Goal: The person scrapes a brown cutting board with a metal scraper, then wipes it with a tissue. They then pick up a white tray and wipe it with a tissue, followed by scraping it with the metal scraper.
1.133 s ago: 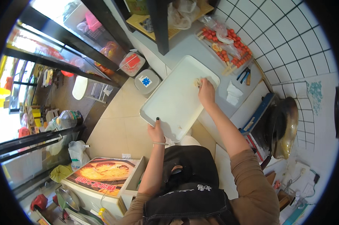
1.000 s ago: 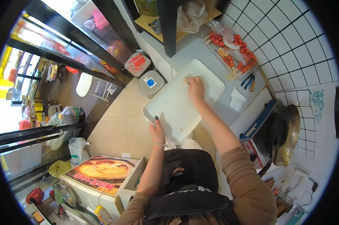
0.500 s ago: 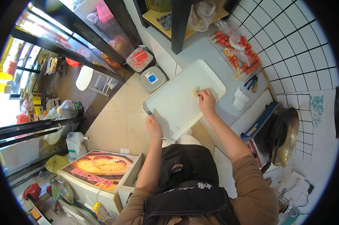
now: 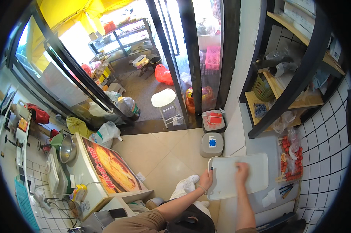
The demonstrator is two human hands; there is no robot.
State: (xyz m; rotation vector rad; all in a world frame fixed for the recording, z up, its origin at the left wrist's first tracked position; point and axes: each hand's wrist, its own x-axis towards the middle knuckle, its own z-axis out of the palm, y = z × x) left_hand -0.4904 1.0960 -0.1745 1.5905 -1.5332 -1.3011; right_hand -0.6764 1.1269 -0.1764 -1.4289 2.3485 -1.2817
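Observation:
A white rectangular tray is in the lower right, partly over the grey counter. My left hand grips its left edge, with the thumb over the rim. Over the middle of the tray is my right hand, with fingers curled together and slightly blurred. Whatever may be inside those fingers is hidden. Beyond the tray, a grey lidded bin with a blue mark stands on the floor.
Right of the tray, red fruit skewers lie on the counter near a crumpled white tissue and dark-handled tools. A black-framed shelf rises behind. A picture-topped cabinet stands left; a white stool is by the doorway.
The view has swung left and up toward the doorway, so tray and hands appear lower and farther right. My left hand still grips the tray; my right hand remains over it.

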